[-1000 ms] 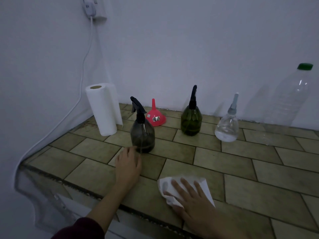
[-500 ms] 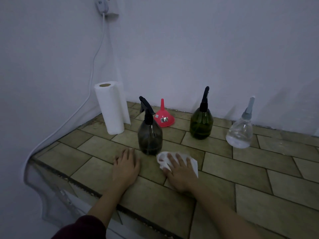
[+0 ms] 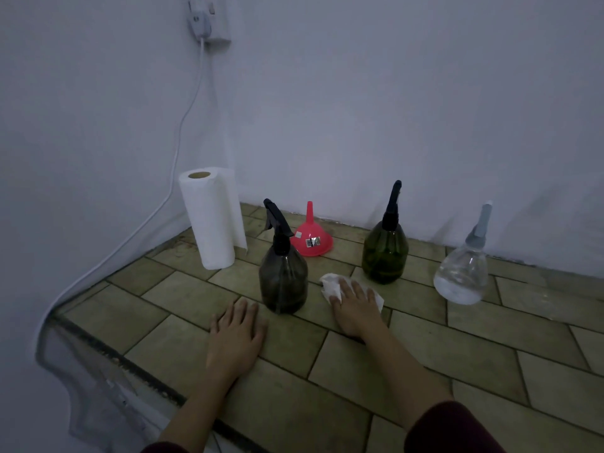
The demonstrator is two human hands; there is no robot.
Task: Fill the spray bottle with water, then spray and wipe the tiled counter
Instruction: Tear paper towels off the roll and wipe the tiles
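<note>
Hands flat on the tiled tabletop

Paper towel lies crumpled under your right hand, whose fingers are stretched out straight and pressing it down onto the tiles; that grip is open, flat on the sheet rather than curled around it. Your left hand also rests palm down with straight fingers on the bare tabletop, grip open and holding nothing.

The smoky grey spray bottle stands upright just at 1 o'clock from your left hand, near its fingertips but apart from them, and at 9 o'clock from the towel. The green spray bottle stands upright at 1 o'clock from your right hand, close behind the towel. The clear spray bottle with a grey nozzle stands at 2 o'clock from your right hand, well apart, with a little liquid showing in its base.

A red funnel sits mouth down between the grey and green bottles, nearer the wall. A paper towel roll stands on end at 11 o'clock from the grey bottle, and a white cable hangs down the wall from a socket.
</note>
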